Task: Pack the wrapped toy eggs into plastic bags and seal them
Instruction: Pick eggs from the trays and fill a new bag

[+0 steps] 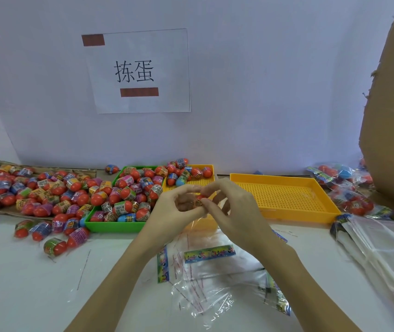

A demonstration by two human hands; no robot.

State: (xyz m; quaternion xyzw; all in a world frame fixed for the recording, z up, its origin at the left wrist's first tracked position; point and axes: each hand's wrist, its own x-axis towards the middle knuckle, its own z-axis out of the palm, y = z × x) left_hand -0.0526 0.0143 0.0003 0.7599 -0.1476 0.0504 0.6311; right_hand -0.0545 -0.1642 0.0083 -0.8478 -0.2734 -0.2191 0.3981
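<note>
A: Hands?
B: Left hand (176, 207) and right hand (227, 207) pinch one red wrapped toy egg (200, 197) together, above clear plastic bags (205, 279) at the white worktop's (23, 283) front edge.
A: Containers?
B: Green plastic tray (109, 224) full of eggs; big perforated yellow tray (284, 195) holds none.

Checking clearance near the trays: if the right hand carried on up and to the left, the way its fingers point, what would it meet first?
Almost at once the left hand: the right hand meets it fingertip to fingertip around a wrapped egg. Beyond that, probably the green tray, though depth is unclear.
</note>
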